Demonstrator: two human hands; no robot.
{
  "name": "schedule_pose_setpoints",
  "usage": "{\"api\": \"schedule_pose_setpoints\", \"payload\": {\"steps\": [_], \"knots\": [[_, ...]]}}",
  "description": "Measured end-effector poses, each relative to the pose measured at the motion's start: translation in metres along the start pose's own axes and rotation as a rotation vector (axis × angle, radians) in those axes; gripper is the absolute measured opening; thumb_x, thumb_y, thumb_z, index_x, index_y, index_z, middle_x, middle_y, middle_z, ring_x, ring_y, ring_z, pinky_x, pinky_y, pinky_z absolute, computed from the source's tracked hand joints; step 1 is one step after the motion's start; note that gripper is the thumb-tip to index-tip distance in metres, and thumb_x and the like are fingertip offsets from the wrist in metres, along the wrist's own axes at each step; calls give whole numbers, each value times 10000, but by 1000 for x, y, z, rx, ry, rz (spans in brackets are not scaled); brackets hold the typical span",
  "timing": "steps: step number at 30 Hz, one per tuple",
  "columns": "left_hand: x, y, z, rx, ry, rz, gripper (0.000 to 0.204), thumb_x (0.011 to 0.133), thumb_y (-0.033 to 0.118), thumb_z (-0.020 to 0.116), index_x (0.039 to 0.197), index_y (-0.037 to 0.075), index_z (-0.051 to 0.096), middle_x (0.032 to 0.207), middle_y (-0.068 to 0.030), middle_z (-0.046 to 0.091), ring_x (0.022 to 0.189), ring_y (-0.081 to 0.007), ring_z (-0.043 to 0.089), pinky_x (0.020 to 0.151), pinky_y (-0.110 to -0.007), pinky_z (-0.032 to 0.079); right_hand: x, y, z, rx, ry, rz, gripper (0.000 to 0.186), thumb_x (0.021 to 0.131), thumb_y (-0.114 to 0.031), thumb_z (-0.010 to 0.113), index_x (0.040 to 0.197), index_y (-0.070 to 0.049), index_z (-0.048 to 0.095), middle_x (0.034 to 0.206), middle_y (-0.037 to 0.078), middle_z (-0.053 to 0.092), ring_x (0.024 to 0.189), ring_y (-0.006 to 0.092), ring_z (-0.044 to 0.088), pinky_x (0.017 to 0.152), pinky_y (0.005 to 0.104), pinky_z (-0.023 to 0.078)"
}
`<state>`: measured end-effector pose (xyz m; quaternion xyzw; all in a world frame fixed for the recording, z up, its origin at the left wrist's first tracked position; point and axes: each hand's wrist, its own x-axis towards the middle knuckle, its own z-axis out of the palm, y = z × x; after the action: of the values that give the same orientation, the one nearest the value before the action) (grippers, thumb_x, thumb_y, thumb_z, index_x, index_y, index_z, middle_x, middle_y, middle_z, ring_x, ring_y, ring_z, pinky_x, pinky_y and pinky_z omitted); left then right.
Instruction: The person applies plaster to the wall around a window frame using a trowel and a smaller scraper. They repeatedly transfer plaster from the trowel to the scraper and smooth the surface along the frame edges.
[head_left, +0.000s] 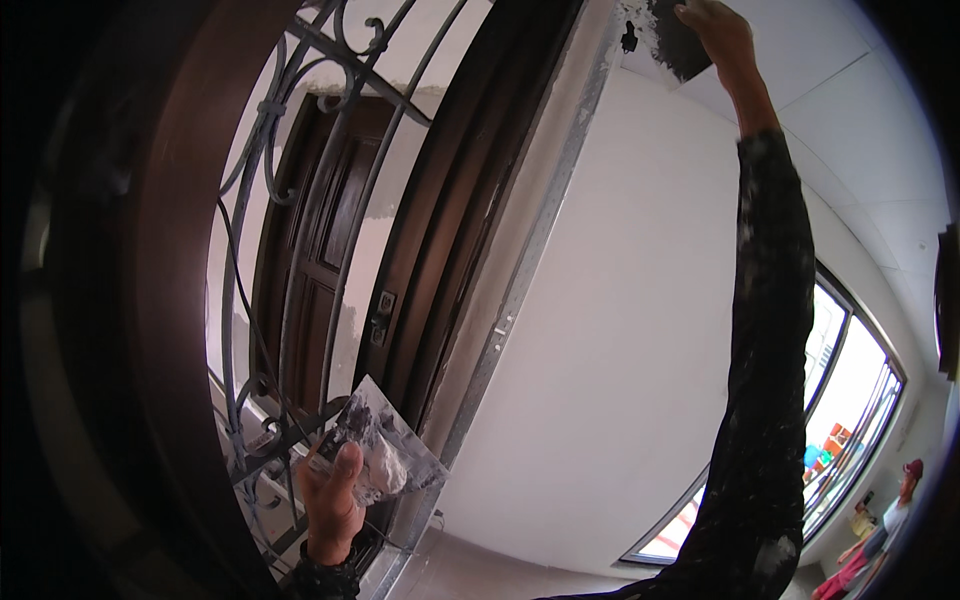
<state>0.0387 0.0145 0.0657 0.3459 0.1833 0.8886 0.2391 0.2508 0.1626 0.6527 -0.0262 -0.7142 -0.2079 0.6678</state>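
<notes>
My left hand (338, 500), low in front of me, is closed on a flat square metal plate (425, 462), its thumb on top. A lump of white plaster (387, 472) sits on the plate beside the thumb. High up, my right arm is stretched out and my right hand (718, 28) grips a dark flat plastering blade (680, 42) at the upper end of the metal-edged wall corner (560, 190). Whitish plaster is smeared along the blade's left side. The top of the picture cuts off part of this hand and blade.
A dark wooden door frame (450, 200) stands left of the corner. Farther left are wrought-iron bars (335, 150) and a brown panelled door (325, 240). A white wall (610, 330) fills the middle. At right are a window (850, 400) and a person in a red cap (885, 530).
</notes>
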Motion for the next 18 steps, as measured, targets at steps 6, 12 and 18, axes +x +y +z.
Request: {"api": "schedule_pose_setpoints", "payload": {"steps": [6, 12, 18], "knots": [[-2, -4, 20, -201, -124, -204, 467, 895, 218, 721, 1279, -7, 578, 1149, -109, 675, 1041, -237, 664, 936, -411, 534, -177, -56, -30, 516, -435, 312, 378, 884, -325, 720, 1101, -18, 682, 946, 62, 686, 824, 150, 637, 779, 312, 523], [-12, -21, 63, -293, -220, -392, 469, 962, 219, 633, 1350, -17, 511, 1263, -135, 627, 1134, -263, 631, 986, -423, 504, -335, -101, -20, 819, -989, 619, 339, 934, -317, 685, 1042, 4, 672, 946, 80, 677, 855, 147, 629, 745, 295, 535], [-29, -23, 82, -300, -151, -457, 549, 966, 270, 625, 1404, -1, 435, 1331, -148, 586, 1215, -291, 581, 1066, -460, 444, -380, -78, -28, 605, -1179, 518, 293, 898, -235, 749, 1019, 20, 669, 877, 34, 676, 794, 80, 607, 719, 248, 523]]}}
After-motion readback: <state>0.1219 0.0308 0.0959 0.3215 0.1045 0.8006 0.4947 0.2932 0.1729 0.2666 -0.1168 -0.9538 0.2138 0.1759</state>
